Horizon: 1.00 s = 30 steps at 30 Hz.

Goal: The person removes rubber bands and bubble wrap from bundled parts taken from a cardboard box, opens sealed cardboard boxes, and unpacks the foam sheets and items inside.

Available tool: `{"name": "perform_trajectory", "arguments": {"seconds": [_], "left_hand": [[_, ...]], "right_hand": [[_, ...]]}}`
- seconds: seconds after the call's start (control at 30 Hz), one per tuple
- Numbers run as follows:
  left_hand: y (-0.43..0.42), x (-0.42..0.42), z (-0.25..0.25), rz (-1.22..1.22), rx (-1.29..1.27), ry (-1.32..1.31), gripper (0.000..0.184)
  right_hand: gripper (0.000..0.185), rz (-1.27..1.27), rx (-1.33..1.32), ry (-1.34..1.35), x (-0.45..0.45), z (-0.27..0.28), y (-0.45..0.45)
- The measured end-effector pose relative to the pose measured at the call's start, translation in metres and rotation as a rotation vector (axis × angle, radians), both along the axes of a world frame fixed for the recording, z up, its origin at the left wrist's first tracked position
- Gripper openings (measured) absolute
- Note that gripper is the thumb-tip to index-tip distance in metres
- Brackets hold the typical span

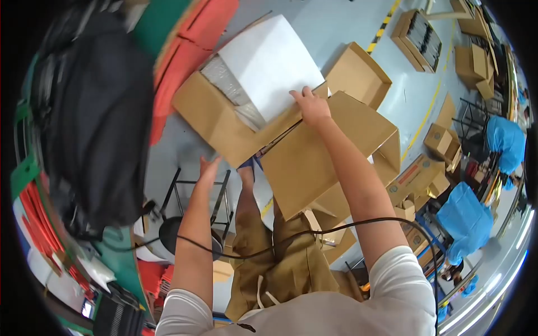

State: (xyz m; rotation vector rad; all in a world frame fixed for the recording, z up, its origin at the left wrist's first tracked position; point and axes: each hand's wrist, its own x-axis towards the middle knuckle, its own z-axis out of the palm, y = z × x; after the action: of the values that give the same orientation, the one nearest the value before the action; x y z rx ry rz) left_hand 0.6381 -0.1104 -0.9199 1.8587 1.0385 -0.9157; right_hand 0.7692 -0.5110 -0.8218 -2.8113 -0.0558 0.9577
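Observation:
My right hand (311, 106) is at the right edge of a large open cardboard box (216, 120), its fingers apart and touching a white sheet (272, 61) that lies across the box opening. Clear plastic wrap (224, 81) shows inside, beside the sheet. Near the box's lower left side my left hand (209, 168) hangs with its fingers spread and nothing in it. A second cardboard box (319, 151) stands against the first one, below my right forearm.
Red sheets (193, 50) and a black bag (95, 123) are at the left. A stool (196, 182) stands by my left arm. More cartons (358, 73) lie beyond. People in blue (465, 218) sit at the right. A black cable (336, 228) crosses in front of me.

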Motion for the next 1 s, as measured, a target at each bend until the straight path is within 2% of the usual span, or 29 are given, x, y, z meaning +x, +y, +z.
{"name": "perform_trajectory", "arguments": {"seconds": [0.1, 0.13, 0.2, 0.23, 0.27, 0.37, 0.5, 0.57, 0.63, 0.67, 0.73, 0.8, 0.87, 0.93, 1.0], "left_hand": [[-0.033, 0.027, 0.002, 0.210, 0.136, 0.100, 0.078], [-0.040, 0.035, 0.002, 0.243, 0.161, 0.119, 0.080], [-0.042, 0.044, 0.012, 0.356, -0.218, 0.064, 0.074], [-0.042, 0.046, 0.014, 0.418, -0.404, 0.032, 0.071], [-0.042, 0.045, 0.016, 0.414, -0.400, 0.033, 0.071], [-0.045, 0.052, 0.016, -0.227, -0.192, -0.409, 0.053], [-0.076, 0.084, 0.052, -0.302, -0.187, -0.298, 0.041], [-0.088, 0.076, 0.078, -0.271, -0.174, -0.397, 0.040], [-0.095, 0.059, 0.103, -0.188, -0.154, -0.594, 0.038], [-0.093, 0.063, 0.121, -0.191, -0.158, -0.602, 0.038], [-0.102, 0.057, 0.134, -0.037, -0.241, -0.622, 0.037], [-0.106, 0.057, 0.150, 0.026, -0.294, -0.628, 0.037], [-0.116, 0.053, 0.158, 0.153, -0.437, -0.509, 0.037], [-0.137, 0.050, 0.190, 0.195, -0.513, -0.438, 0.037], [-0.168, 0.046, 0.235, 0.242, -0.761, -0.323, 0.038]], "right_hand": [[0.038, -0.066, -0.144, 0.161, -0.004, -0.002, 0.003], [0.038, -0.088, -0.153, 0.168, -0.014, -0.010, -0.005], [0.016, -0.081, -0.009, -0.215, -0.047, -0.027, -0.013], [0.010, -0.069, 0.067, -0.414, -0.058, -0.027, -0.015], [0.010, -0.075, 0.070, -0.413, -0.068, -0.026, -0.019], [0.011, -0.020, 0.154, -0.359, -0.080, -0.013, -0.028], [0.013, 0.000, 0.166, -0.423, -0.083, 0.024, -0.030], [0.014, -0.001, 0.175, -0.472, -0.081, 0.050, -0.036], [0.017, 0.016, 0.188, -0.568, -0.078, 0.088, -0.040], [0.017, 0.014, 0.183, -0.577, -0.074, 0.118, -0.036], [0.036, 0.057, 0.125, -0.548, -0.073, 0.168, -0.041], [0.036, 0.099, 0.074, -0.607, -0.071, 0.226, -0.041], [0.036, 0.122, 0.012, -0.655, -0.081, 0.287, -0.039], [0.034, 0.171, -0.170, -0.604, -0.094, 0.355, -0.037], [0.033, 0.135, -0.239, -0.605, -0.119, 0.400, -0.043]]}}
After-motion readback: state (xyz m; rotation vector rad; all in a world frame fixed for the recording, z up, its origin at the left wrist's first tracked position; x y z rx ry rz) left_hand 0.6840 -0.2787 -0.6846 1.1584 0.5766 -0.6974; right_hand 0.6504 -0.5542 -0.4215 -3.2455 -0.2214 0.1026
